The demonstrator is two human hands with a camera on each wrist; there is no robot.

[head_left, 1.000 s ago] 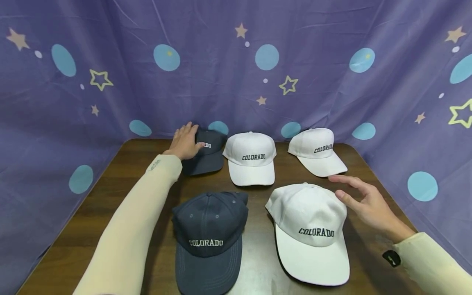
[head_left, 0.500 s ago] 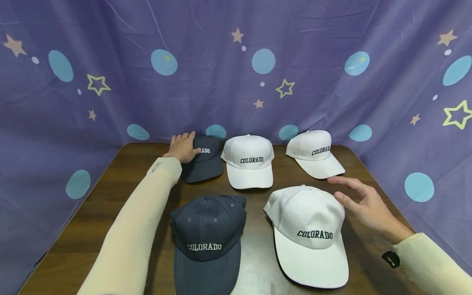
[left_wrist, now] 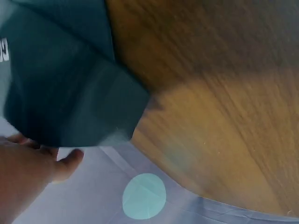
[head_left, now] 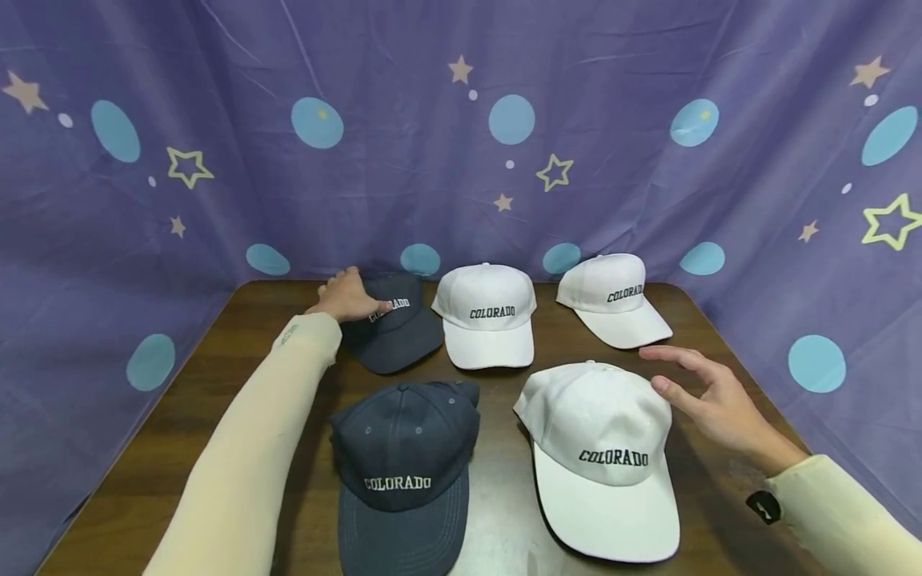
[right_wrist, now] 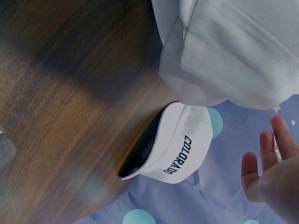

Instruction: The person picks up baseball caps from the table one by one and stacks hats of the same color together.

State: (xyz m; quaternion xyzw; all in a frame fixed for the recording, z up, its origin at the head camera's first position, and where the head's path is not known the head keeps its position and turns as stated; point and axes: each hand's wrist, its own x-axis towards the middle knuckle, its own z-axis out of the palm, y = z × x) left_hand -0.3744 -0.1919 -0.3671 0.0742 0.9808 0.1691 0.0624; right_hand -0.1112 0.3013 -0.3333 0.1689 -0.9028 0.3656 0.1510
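Note:
At the back left, my left hand [head_left: 342, 296] grips the crown of a dark baseball cap [head_left: 396, 340], thumb across the front and fingers toward the back. The left wrist view shows that cap [left_wrist: 74, 93] with the hand [left_wrist: 32, 163] at the crown's edge. My right hand [head_left: 727, 408] hovers beside the front white cap [head_left: 605, 448], thumb and fingers spread, holding nothing. In the right wrist view the right hand [right_wrist: 275, 172] is apart from the large white cap [right_wrist: 233, 51]. A second dark cap [head_left: 403, 472] sits at the front. All legible caps read COLORADO.
Two more white caps stand in the back row, one in the middle [head_left: 486, 316] and one turned rightward [head_left: 612, 300]. Everything rests on a brown wooden table [head_left: 216, 400]. Purple patterned cloth [head_left: 403, 184] hangs behind and along both sides.
My left hand has moved left and nearer, and the back dark cap has shifted nearer and turned, its brim now pointing more to the right. The right hand stays nearly still.

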